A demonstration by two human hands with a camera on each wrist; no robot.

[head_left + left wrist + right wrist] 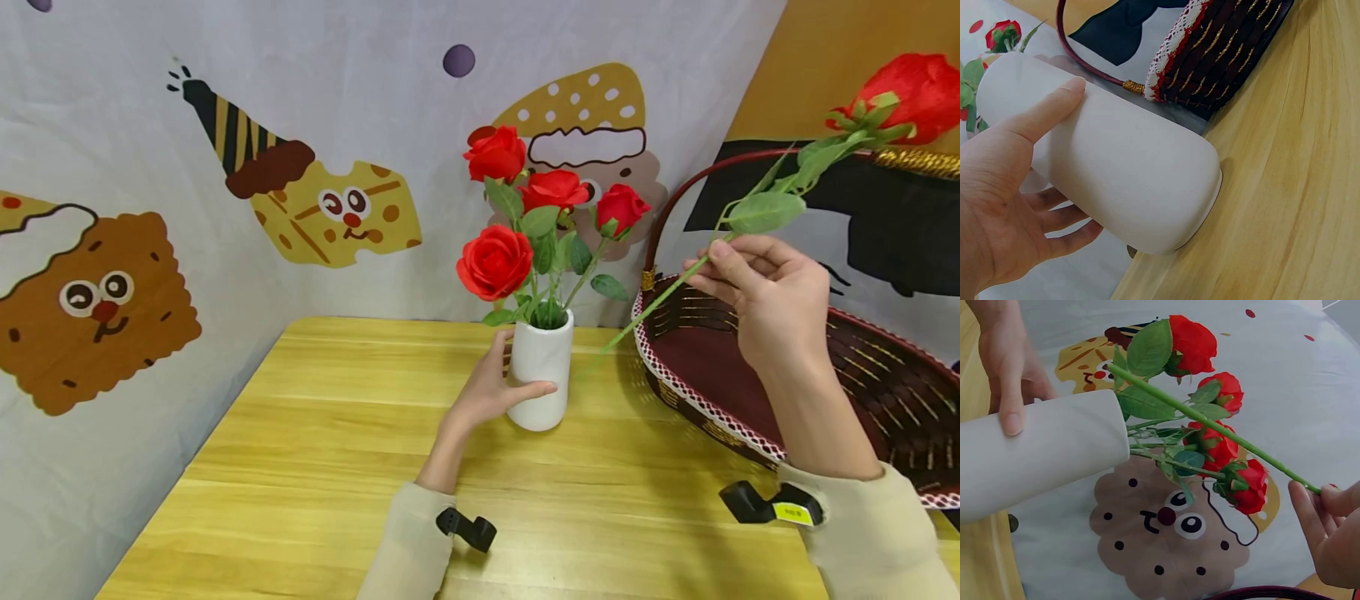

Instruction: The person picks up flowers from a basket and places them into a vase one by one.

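Note:
A white vase stands upright on the wooden table with several red roses and green leaves in its mouth. My left hand grips the vase from the left, the thumb lying across its front and the fingers round the far side. Between thumb and fingertips my right hand pinches the stem of another red rose. That rose is held in the air over the basket, its bloom up to the right and its bare stem end slanting down toward the vase. In the right wrist view the green stem crosses in front of the vase's roses.
A dark red woven basket with white lace trim and a tall handle stands at the right, under my right forearm. Behind the table hangs a pale cloth printed with cartoon biscuits and cheese. Each sleeve carries a black wrist camera.

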